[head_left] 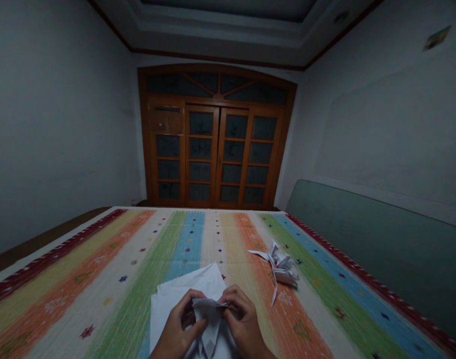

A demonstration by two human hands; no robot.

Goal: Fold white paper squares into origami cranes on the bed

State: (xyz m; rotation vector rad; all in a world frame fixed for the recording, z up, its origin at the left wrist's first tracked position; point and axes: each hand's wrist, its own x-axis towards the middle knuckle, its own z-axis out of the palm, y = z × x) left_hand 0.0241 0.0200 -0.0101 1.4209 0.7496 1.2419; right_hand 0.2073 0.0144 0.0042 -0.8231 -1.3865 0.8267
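Note:
Between my two hands is a small piece of folded white paper [209, 319], its upper edge bent over and its lower end narrowing to a point. My left hand [181, 324] pinches its left side between thumb and fingers. On the right side, my right hand [243, 319] grips the upper corner the same way. Beneath both hands lies a stack of white paper sheets [168, 294], partly covered by them. To the right, apart from my hands, rests a cluster of folded white paper shapes [282, 267] with long thin points sticking out.
A striped, patterned tablecloth [115, 279] covers the table. Along the right side stands a grey-green panel [362, 234], close to the table's edge. Wooden doors with glass panes [218, 149] stand beyond the far end, between pale walls.

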